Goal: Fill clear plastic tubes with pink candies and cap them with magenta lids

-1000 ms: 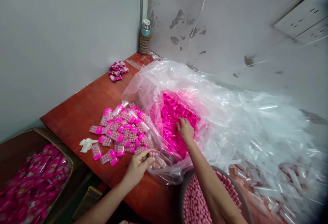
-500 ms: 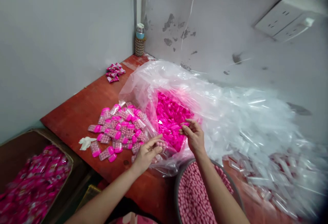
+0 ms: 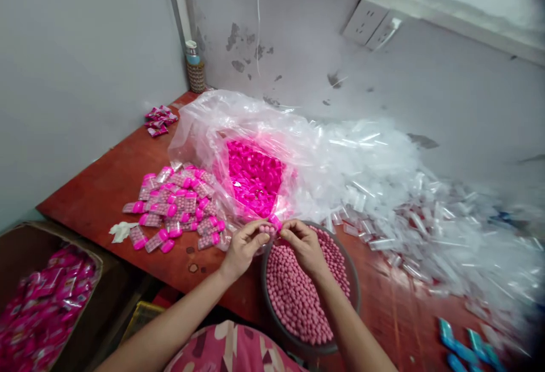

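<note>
Left hand (image 3: 240, 251) pinches ball-filled clear container (image 3: 267, 229) (partly hidden by the grip) near bowl (image 3: 315, 350), upper-left rim. Right hand (image 3: 303, 242), fingertips closed, has pink cap (image 3: 276, 222) at container's end; seated or not, can't tell.

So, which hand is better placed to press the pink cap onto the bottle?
The right hand, I would say: its fingers are already at the cap. The left hand grips the bottle, so it seems better suited to keep that steady.
</note>
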The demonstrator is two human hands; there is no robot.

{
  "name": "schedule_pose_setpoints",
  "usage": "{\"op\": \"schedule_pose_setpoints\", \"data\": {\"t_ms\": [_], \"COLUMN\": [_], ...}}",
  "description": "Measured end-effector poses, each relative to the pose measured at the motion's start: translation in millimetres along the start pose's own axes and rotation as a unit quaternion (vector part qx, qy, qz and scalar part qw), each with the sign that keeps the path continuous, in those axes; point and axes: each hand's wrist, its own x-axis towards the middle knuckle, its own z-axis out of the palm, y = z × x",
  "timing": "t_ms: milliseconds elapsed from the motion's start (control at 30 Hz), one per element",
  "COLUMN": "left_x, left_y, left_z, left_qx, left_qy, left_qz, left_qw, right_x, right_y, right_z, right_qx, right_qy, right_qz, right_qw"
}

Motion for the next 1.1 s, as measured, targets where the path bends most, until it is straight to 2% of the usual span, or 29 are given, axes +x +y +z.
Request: {"op": "schedule_pose_setpoints", "data": {"t_ms": [133,267,400,467,600,700,800,900,1000,1100], "left_x": [-8.3,-14.3,-17.8,-19.7,-24.8,-28.1,-28.3,-25.9,-23.9,-23.8], "left_y": [7.0,11.2,15.4,17.2,21.3,27.3,32.5,31.5,26.0,21.8], "left_z": [14.8,20.5,24.6,28.1,36.4,39.9,38.2,33.4,30.5,30.3], "left_qx": [0.036,-0.037,-0.069,-0.074,-0.093,-0.036,0.071,0.149,0.193,0.220], "left_qy": [-0.033,-0.047,-0.036,-0.030,-0.052,-0.085,-0.116,-0.109,-0.107,-0.126], "left_qz": [0.022,-0.014,-0.022,-0.026,-0.047,-0.031,0.023,0.064,0.083,0.098], "left_qw": [0.999,0.998,0.997,0.996,0.993,0.995,0.990,0.981,0.972,0.962], "right_x": [-8.9,-19.5,-30.2,-34.8,-42.3,-47.8,-52.2,-54.3,-54.6,-53.2], "right_y": [-5.5,-10.4,-14.5,-17.1,-26.9,-38.4,-48.1,-51.4,-50.9,-50.0], "right_z": [-8.7,-13.4,-15.6,-17.6,-23.5,-27.4,-31.4,-36.3,-37.2,-31.4], "right_qx": [0.059,0.063,-0.036,-0.112,-0.243,-0.299,-0.359,-0.399,-0.384,-0.392], "right_qy": [-0.006,-0.057,-0.064,-0.054,-0.066,-0.092,-0.108,-0.072,-0.022,-0.048], "right_qz": [0.030,0.054,0.038,-0.005,-0.090,-0.099,-0.091,-0.100,-0.146,-0.185], "right_qw": [0.998,0.995,0.997,0.992,0.963,0.944,0.923,0.909,0.911,0.900]}}
